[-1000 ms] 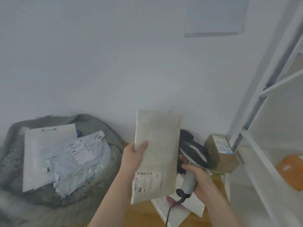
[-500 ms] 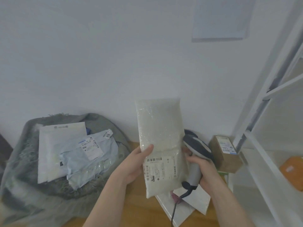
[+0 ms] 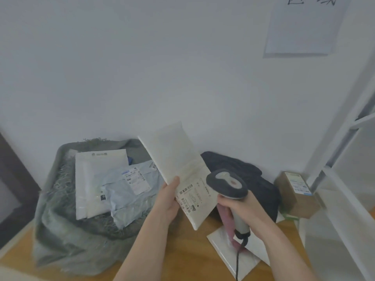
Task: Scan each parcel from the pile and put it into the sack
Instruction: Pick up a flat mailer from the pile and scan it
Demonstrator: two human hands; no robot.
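White wall (image 3: 142, 78) filled the upper part of the view, with a sheet of paper (image 3: 302, 27) bearing dark characters taped high up, above and to the right of the sack. A wooden floor (image 3: 182, 250) ran along the foot of the wall. The sack (image 3: 67, 230), grey-green and fuzzy with its mouth open, slumped against the wall, and it already held a white mailer (image 3: 95, 183) and a pale blue poly bag (image 3: 132, 191) with a printed label, the blue bag overlapping the white one. Just right of the sack, the left hand (image 3: 166, 201) gripped a white padded parcel (image 3: 180, 171) by its lower left edge, thumb on the front face and the other fingers hidden behind it; the parcel was tilted so its top leaned over the sack's rim, and its barcode label faced the camera near the lower end. Right of the parcel, the right hand (image 3: 241, 207) was wrapped round the handle of a barcode scanner (image 3: 228, 187), whose dark head sat close beside the label, with a black cable (image 3: 239, 258) hanging from the handle. Behind that hand, further right of the sack, lay a dark bundle (image 3: 243, 171), flat white parcels (image 3: 233, 252) and something pink on the floor, then a brown cardboard box (image 3: 296, 197) with a label, next to a white shelf frame (image 3: 345, 179).
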